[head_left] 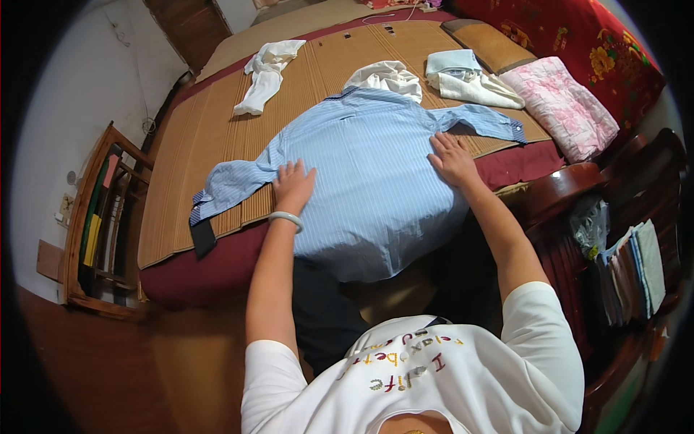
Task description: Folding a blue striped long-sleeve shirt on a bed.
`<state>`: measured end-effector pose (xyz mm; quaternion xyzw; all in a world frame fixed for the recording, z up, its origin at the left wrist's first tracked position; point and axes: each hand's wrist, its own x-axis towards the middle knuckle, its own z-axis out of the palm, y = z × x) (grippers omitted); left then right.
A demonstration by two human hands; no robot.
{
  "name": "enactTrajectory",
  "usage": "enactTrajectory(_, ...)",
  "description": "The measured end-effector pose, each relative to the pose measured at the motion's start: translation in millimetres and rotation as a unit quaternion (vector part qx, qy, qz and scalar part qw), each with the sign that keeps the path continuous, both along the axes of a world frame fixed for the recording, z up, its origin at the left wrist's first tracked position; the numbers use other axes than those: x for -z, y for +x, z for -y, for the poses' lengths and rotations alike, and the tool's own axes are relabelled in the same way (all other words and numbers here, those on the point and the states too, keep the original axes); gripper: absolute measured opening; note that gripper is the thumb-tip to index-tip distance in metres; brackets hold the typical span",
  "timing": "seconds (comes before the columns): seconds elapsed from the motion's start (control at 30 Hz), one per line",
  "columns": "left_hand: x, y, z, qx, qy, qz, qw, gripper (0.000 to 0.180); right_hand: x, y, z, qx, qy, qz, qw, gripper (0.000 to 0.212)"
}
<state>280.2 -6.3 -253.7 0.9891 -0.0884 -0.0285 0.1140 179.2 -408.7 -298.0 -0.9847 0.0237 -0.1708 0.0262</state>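
A light blue striped shirt (372, 173) lies spread out back side up, its collar at the far end and its hem hanging over the near edge of the bed. Its left sleeve stretches out toward the left, with a dark patterned cuff, and the other sleeve points right. My left hand (293, 186) rests flat on the shirt's left side below the sleeve, fingers spread. On the opposite side, my right hand (454, 158) lies flat near the right sleeve, its fingers also apart. Neither hand grips the cloth.
Ribbed brown cardboard (195, 152) covers the bed. Beyond the shirt lie a crumpled white cloth (387, 78), a white garment (266, 76), folded clothes (470, 79) and a pink patterned folded cloth (560, 105). A dark wooden chair (564, 192) holding folded fabrics (636, 271) stands at right.
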Motion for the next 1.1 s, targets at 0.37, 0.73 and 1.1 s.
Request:
enactTrajectory(0.37,28,-126,86,0.189,-0.016,0.206,0.96,0.068,-2,1,-6,-0.01,0.012,0.018,1.0,0.06)
enactTrajectory(0.73,48,-116,-51,0.061,0.0,0.254,0.965,0.065,-1,-6,-11,0.0,0.026,0.065,0.998,0.05)
enactTrajectory(1.1,50,-117,-51,0.048,0.019,0.245,0.968,0.06,-1,-62,-269,-0.271,0.119,0.068,0.953,0.06)
